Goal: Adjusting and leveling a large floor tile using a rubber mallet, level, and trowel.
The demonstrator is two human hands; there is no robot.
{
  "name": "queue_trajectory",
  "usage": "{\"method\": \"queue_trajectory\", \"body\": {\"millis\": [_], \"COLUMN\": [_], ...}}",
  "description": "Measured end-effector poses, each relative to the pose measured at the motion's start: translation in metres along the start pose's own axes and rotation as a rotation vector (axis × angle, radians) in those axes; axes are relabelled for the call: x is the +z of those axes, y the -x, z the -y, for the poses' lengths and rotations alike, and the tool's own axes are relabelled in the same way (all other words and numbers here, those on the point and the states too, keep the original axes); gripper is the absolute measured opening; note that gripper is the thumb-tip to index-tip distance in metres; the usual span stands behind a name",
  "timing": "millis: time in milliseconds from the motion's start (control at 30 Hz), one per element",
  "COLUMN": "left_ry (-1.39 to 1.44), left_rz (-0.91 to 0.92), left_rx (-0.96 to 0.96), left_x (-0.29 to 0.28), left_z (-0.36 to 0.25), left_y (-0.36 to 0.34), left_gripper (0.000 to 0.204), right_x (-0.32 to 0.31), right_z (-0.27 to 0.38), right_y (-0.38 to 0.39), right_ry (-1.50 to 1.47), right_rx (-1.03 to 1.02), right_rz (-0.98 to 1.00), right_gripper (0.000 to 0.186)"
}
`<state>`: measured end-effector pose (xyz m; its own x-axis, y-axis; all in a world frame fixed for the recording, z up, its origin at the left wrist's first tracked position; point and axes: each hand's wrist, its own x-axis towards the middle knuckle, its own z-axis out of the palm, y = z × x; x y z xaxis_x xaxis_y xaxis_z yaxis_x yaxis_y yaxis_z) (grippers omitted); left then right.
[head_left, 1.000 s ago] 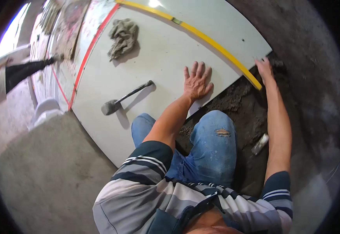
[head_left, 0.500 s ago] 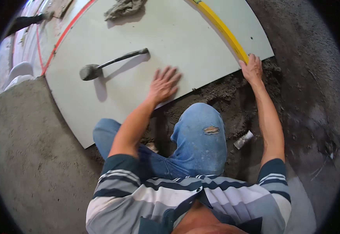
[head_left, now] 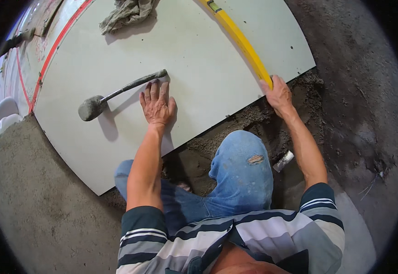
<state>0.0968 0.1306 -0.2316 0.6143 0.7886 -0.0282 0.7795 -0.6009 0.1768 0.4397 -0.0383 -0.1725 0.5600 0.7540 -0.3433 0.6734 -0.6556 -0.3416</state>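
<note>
A large off-white tile lies before me, its near edge over rough, dark mortar. On the tile rests a mallet with a grey, cement-coated head on the left and a thin handle slanting up to the right. My left hand is open, fingers stretched out, just below the end of that handle; whether the fingertips touch it I cannot tell. At the tile's near edge, my right hand grips the near end of a yellow spirit level, which runs away from me across the tile.
A crumpled grey cloth sits at the tile's far side. Red tape borders the tile on the left. Smooth grey mortar spreads at lower left. A small white cylinder lies on the dirt right of my knee.
My left hand has moved left and away from me, from the tile's near edge to the mallet handle. My right hand and the level's near end have shifted left.
</note>
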Motion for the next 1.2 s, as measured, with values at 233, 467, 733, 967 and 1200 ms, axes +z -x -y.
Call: {"method": "queue_trajectory", "body": {"millis": [233, 467, 733, 967, 1200], "left_ry": [0.016, 0.032, 0.051, 0.051, 0.026], "left_rz": [0.102, 0.195, 0.253, 0.231, 0.249], "left_rx": [-0.042, -0.037, -0.066, -0.060, -0.059], "left_x": [0.000, -0.006, -0.009, -0.008, -0.007], "left_z": [0.005, 0.009, 0.007, 0.007, 0.009], "left_y": [-0.014, -0.018, -0.025, -0.026, -0.024], "left_gripper": [0.057, 0.068, 0.069, 0.070, 0.068], "right_x": [0.002, -0.012, -0.019, -0.020, -0.020], "right_z": [-0.041, -0.019, -0.024, -0.033, -0.034], "right_y": [-0.083, -0.102, -0.116, -0.125, -0.127], "right_ry": [-0.104, -0.516, -0.578, -0.621, -0.539], "right_rx": [0.217, 0.554, 0.603, 0.634, 0.588], "right_rz": [0.080, 0.315, 0.419, 0.550, 0.540], "right_gripper": [0.050, 0.043, 0.044, 0.046, 0.044]}}
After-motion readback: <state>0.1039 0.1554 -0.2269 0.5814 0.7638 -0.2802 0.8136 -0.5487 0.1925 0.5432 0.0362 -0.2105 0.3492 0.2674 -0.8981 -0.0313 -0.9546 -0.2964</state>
